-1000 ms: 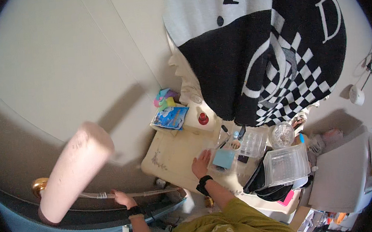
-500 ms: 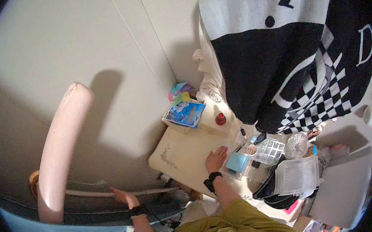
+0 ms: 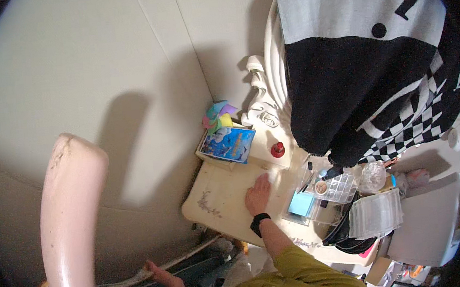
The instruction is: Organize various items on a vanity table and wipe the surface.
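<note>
My right hand (image 3: 257, 197) lies on the cream tabletop (image 3: 226, 195) of a dressing table, palm down, fingers stretched forward. A pale patch shows at its fingertips; whether it is a thin cloth or light on the surface, I cannot tell. Just beyond stands a small red bottle (image 3: 277, 149). To its right is a light-blue square pad (image 3: 301, 204). My left hand (image 3: 165, 278) hangs out to the left beside a pale rail (image 3: 125, 285), fingers extended, with nothing visible in it. Whether it touches the rail is unclear.
A blue picture book (image 3: 229, 144) and a pastel pinwheel (image 3: 219, 116) sit at the table's back left. Clear trays (image 3: 375, 214) crowd the right side. A black-and-white cloth (image 3: 362, 88) hangs over the back. A thick pinkish curved post (image 3: 76, 228) rises at left.
My right hand has slid a little left across the tabletop. My left hand has dropped lower in view. The view has shifted somewhat.
</note>
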{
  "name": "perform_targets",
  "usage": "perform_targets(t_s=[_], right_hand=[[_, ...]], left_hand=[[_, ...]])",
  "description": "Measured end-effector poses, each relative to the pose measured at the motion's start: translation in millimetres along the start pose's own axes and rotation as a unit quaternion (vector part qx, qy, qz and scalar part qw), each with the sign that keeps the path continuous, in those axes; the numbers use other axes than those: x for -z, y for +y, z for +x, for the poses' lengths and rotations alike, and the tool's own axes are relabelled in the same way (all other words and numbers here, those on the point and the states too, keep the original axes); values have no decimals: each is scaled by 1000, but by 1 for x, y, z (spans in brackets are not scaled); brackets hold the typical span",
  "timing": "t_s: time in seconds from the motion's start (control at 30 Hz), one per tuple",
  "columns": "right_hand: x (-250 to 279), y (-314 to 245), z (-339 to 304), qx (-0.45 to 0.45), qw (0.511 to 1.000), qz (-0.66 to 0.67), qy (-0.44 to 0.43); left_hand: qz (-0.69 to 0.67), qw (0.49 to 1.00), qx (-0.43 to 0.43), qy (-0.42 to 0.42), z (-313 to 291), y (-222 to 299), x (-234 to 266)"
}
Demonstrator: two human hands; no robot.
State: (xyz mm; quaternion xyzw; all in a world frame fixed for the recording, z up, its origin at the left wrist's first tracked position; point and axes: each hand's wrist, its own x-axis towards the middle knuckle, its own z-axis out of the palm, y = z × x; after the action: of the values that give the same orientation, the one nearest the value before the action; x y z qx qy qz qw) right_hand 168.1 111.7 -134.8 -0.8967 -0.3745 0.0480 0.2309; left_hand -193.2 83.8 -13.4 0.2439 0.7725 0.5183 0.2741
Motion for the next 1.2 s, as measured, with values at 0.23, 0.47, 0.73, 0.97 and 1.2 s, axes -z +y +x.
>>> perform_targets(t_s=[0.23,0.47,0.73,0.97,1.2], right_hand=[[4,-32,-14,119,992,-26,-41],[4,3,-42,205,970,46,-120],[27,31,-25,-73,997,-23,-15],[1,-4,4,-7,1000,-9,14],[-16,-27,34,67,995,-73,-10]], left_hand=[[33,986,164,25,-3,7,1],[76,964,228,-114,-76,41,-7],[61,796,269,-539,-93,26,-9],[83,831,131,-534,-96,37,-24],[93,807,165,-560,-98,46,-36]])
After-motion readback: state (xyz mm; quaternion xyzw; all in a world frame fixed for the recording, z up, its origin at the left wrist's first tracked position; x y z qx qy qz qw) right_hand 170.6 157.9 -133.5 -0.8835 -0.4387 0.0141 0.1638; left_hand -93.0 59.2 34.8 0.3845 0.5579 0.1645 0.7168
